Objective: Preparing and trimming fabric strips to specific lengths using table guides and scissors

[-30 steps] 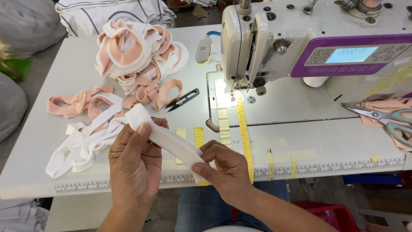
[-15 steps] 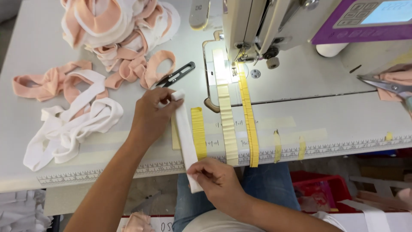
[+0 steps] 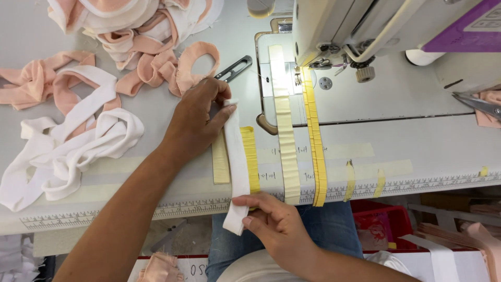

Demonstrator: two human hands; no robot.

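A white fabric strip (image 3: 236, 156) lies stretched lengthwise along a yellow tape guide (image 3: 250, 159) on the sewing table (image 3: 396, 151). My left hand (image 3: 195, 120) presses the strip's far end flat near a thread snip tool (image 3: 233, 69). At the table's front edge my right hand (image 3: 271, 219) pinches the strip's near end, which hangs over the edge. The sewing machine head (image 3: 365, 31) stands at the back right, its needle area (image 3: 326, 62) lit.
Loops of white elastic (image 3: 68, 151) and pink bands (image 3: 151, 62) are piled at left. More yellow and cream tape guides (image 3: 300, 136) run toward the needle. Scissors (image 3: 477, 104) lie at far right. A ruler scale (image 3: 417, 185) lines the front edge.
The strip has gone from held in the air to laid flat beside the yellow guide. My left hand moved to its far end, my right to its near end; the view dropped closer.
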